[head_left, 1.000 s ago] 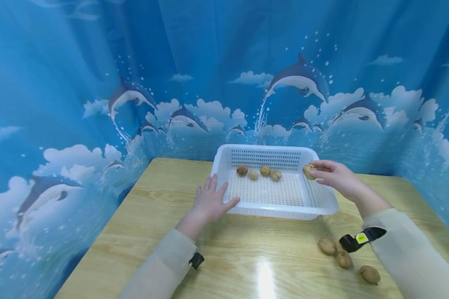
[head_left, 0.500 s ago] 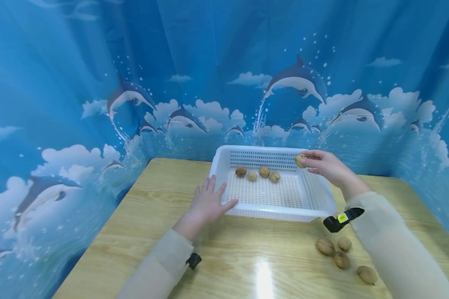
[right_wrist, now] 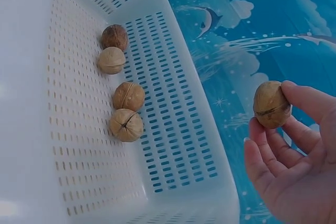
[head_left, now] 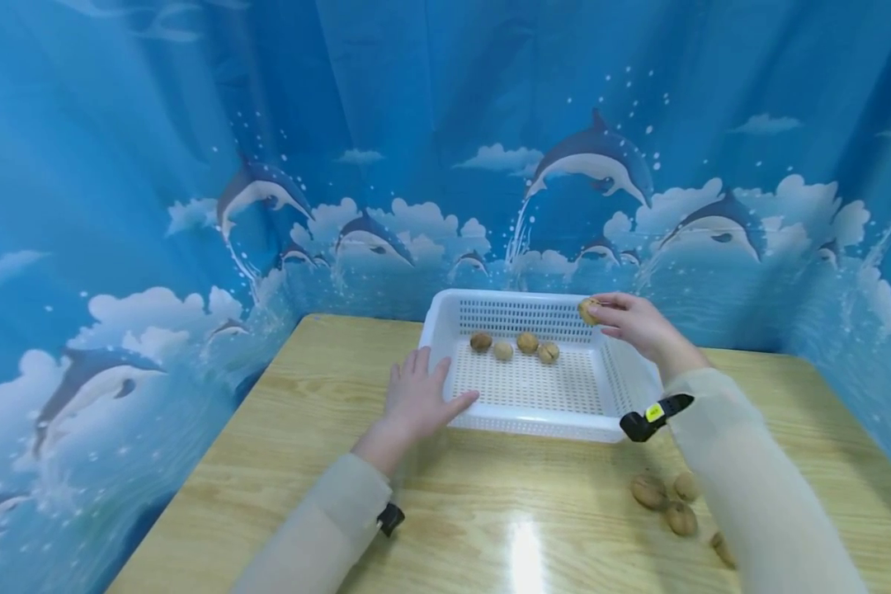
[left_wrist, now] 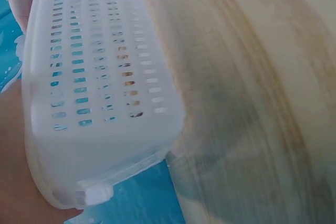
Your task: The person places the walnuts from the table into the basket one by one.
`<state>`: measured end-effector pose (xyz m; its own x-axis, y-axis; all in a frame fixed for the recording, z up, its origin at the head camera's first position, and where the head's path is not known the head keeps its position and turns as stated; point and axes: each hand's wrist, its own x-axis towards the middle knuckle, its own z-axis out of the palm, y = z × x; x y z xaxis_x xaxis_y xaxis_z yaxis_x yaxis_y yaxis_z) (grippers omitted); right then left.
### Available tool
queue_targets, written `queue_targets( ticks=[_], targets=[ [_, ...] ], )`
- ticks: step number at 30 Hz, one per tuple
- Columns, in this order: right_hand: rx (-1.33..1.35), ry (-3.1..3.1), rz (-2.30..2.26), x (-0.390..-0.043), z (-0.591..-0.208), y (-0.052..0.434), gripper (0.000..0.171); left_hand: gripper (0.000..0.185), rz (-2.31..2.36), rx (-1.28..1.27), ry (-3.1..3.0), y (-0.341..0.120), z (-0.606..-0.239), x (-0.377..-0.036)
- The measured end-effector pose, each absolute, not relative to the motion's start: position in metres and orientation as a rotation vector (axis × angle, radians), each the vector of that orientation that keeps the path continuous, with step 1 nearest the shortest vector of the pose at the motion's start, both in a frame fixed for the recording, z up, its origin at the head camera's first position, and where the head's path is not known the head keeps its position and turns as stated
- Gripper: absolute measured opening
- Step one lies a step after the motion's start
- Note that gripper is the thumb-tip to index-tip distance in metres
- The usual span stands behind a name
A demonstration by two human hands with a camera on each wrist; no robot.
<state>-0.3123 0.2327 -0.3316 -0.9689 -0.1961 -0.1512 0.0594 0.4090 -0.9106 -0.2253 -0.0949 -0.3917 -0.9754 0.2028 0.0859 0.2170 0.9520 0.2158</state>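
A white perforated basket sits at the far middle of the wooden table. Several walnuts lie in a row near its back wall, also clear in the right wrist view as walnuts on the basket floor. My right hand pinches one walnut between thumb and fingertips, above the basket's back right corner. My left hand lies flat on the table, fingers straight, thumb against the basket's front left corner.
Loose walnuts lie on the table at the near right, partly hidden by my right sleeve. A blue dolphin-print curtain closes off the back and both sides. A glare spot shines near the front edge.
My right hand has carried the walnut leftward and farther back, from the basket's right rim to above its back right corner. The left hand has stayed put.
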Motion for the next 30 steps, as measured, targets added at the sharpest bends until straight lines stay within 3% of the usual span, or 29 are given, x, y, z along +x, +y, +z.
queue_targets(
  ticks=[11,30],
  targets=[
    [0.096,2.255,-1.801,-0.332,-0.362,0.233,0.070,0.085,-0.458,-0.299,-3.121,-0.095,-0.396,-0.226],
    [-0.012,2.480,-1.515,-0.344,-0.384,0.233,0.057,0.083,-0.442,-0.292,-3.132,-0.094,-0.396,-0.227]
  ],
)
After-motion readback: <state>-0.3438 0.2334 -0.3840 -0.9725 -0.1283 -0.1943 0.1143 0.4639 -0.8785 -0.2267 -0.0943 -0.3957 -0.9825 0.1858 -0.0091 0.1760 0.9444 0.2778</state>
